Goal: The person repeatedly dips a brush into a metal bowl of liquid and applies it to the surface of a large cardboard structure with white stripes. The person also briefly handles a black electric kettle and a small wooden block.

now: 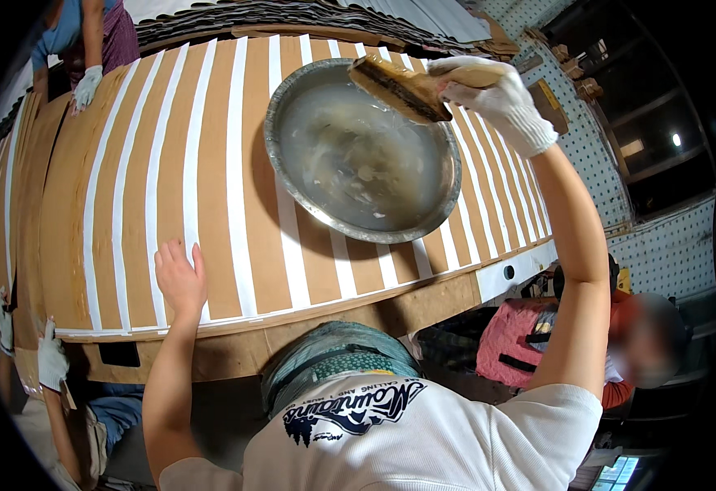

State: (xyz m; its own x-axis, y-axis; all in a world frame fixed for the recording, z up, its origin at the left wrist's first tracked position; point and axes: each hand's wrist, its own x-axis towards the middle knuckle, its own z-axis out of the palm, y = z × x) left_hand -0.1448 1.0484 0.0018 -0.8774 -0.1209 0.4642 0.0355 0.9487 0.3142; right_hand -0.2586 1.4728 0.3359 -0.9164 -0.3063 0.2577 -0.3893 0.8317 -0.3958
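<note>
In my right hand [493, 94], which wears a white knit glove, is the wooden handle of a broad brush [399, 88]. Its wide head tilts over the far right rim of a round metal basin [278, 168]. Cloudy greyish liquid [358, 164] with pale lumps fills the basin. My bare left hand [181, 277] lies flat near the table's front edge, fingers stretched out, holding nothing. Beneath it and the basin are brown sheets [215, 204] crossed by long white strips [238, 204].
At the far left stands another person with a white-gloved hand [87, 87] over the table's end. More gloved hands [52, 358] reach the near left corner. Dark layered stacks [235, 20] line the back. Someone sits at the lower right by a pink cloth [509, 344].
</note>
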